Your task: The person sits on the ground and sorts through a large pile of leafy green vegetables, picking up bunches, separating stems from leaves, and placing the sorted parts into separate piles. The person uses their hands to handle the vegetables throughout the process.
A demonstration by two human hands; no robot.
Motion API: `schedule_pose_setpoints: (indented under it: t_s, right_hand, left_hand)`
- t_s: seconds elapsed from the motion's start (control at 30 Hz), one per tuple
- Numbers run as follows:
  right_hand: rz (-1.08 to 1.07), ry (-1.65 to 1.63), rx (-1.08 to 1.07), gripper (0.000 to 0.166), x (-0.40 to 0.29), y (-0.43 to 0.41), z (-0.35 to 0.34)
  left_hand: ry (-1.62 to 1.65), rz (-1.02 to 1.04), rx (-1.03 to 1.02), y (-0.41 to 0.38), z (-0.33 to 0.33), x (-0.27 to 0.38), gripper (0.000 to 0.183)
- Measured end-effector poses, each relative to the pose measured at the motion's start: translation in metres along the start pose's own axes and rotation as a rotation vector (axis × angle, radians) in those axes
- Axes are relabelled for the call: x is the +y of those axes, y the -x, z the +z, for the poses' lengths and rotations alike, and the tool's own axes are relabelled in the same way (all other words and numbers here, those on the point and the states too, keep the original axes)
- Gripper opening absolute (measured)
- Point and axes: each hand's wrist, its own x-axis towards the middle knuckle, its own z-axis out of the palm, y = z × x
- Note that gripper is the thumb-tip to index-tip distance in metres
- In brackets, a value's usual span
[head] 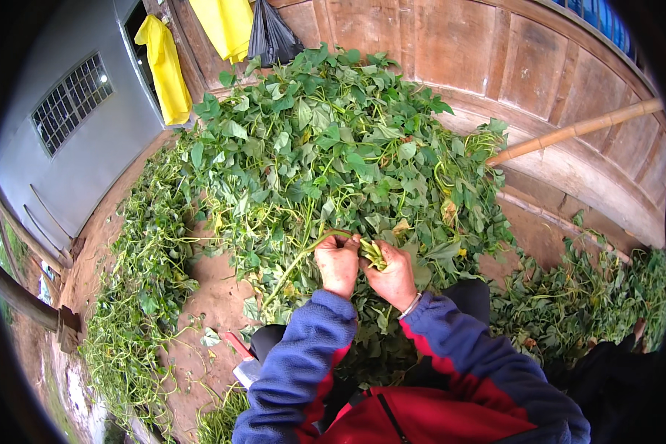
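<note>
My left hand [337, 265] pinches a thick green vine stem [291, 270], which arches over the fingers and slants down toward the ground on the left. Close beside it, my right hand [389, 272] is closed around a small bundle of short green stem pieces [373, 254], their ends poking out past the thumb. The fingertips of both hands nearly meet. Beyond them rises a large heap of leafy green vines [333, 150], with some yellowed and brown leaves in it.
A cleaver with a red handle [237, 344] lies by my left leg. More vines [139, 288] spread along the left, and another pile [583, 299] lies at right. A bamboo pole [577, 132] leans near the wooden wall [455, 50]. Yellow cloths [166, 72] and a black plastic bag [272, 36] hang behind.
</note>
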Motion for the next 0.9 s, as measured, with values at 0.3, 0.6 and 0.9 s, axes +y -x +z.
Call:
schedule_pose_setpoints:
  t_s: [0.3, 0.6, 0.9]
  right_hand:
    - [0.008, -0.046, -0.457, 0.012, 0.008, -0.015, -0.023]
    - [0.268, -0.104, -0.579, 0.011, 0.047, -0.034, -0.059]
    - [0.344, -0.325, -0.537, 0.016, 0.07, -0.029, -0.066]
  left_hand:
    - [-0.373, 0.005, -0.191, -0.008, -0.018, -0.005, 0.009]
    - [-0.025, -0.369, -0.456, -0.028, -0.063, 0.025, 0.004]
    - [-0.063, -0.299, -0.567, -0.05, -0.098, 0.061, 0.009]
